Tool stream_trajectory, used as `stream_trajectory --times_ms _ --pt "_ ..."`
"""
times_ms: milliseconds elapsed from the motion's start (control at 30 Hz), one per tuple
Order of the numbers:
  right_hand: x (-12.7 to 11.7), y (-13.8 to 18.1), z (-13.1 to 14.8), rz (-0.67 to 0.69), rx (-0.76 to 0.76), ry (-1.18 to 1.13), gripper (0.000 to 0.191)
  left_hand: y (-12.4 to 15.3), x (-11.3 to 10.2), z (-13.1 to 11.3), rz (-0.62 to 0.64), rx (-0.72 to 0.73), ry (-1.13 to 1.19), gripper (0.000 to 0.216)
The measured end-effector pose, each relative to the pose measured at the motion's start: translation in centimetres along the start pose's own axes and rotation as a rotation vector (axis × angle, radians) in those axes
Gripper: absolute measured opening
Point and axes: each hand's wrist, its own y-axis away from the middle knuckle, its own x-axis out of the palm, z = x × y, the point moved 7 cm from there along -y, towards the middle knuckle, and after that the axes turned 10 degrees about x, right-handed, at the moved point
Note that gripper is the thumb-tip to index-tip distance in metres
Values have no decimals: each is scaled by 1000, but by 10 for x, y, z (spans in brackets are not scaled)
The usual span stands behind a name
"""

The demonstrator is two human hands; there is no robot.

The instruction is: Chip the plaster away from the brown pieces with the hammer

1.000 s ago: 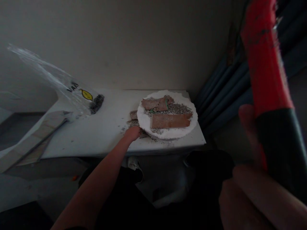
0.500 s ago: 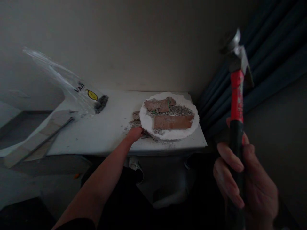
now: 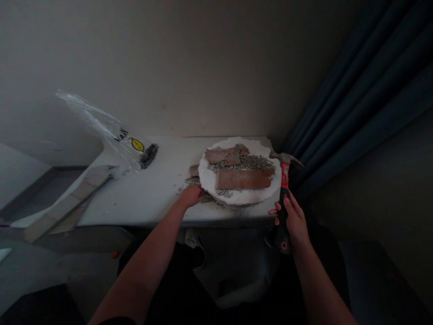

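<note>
My right hand (image 3: 295,222) is wrapped round the black grip of a claw hammer (image 3: 284,177). The hammer stands roughly upright, its metal head just beyond the right edge of a thick white round slab (image 3: 250,197). At the slab's left front edge is my left hand (image 3: 192,195), closed against the rim, its fingertips partly hidden. On the slab lie a long reddish-brown brick-like piece (image 3: 245,179), a broken brown piece (image 3: 222,156) with a bit of green, and grey crumbled rubble (image 3: 255,162) between them.
The white table (image 3: 165,180) carries grey fragments (image 3: 194,171) beside the slab. To the left are a clear plastic bag (image 3: 118,140) with dark bits inside and a long flat board (image 3: 67,203). Blue curtains (image 3: 355,99) hang at the right; a wall rises behind.
My right hand has brought the hammer down from its raised place at the right to beside the slab's right edge. My left hand stays at the rim. The view has shifted slightly.
</note>
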Motion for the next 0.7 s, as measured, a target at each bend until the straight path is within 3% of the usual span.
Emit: stream_trajectory --times_ms 167,300,367,433,533,700 --pt "-13 -9 -9 -34 71 -5 63 3 -11 34 -85 -218 87 25" --pt "-11 -8 -6 -12 58 3 66 10 -47 61 -415 -388 335 20" --pt "-8 -6 -5 8 46 19 69 8 -65 61 -618 -387 574 22" --pt "-5 -3 -4 25 39 34 71 -2 -78 45 -750 -283 843 35" --pt "-3 0 -2 39 32 47 69 -27 -92 3 -795 -75 1058 57" --pt "-3 0 -8 40 58 53 73 -61 -101 -62 -684 164 1250 68"
